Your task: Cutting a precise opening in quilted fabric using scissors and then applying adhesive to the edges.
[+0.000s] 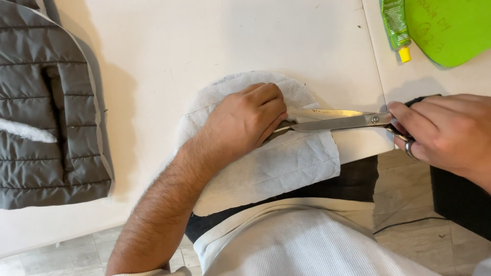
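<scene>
White wadding (266, 168), nearest the viewer, is laid on the table (169, 46) with its lower edge hanging over the rim. It is pressed flat by the left hand (245, 120), fingers curled, nothing gripped. Scissors (332, 121) are held by their handles in the closed right hand (450, 134), the blades parted slightly (tips hidden under the left fingers) over the wadding. A quilted grey garment (48, 112) lies at left; a green tube (396, 25) and green sheet (452, 28) lie at upper right.
</scene>
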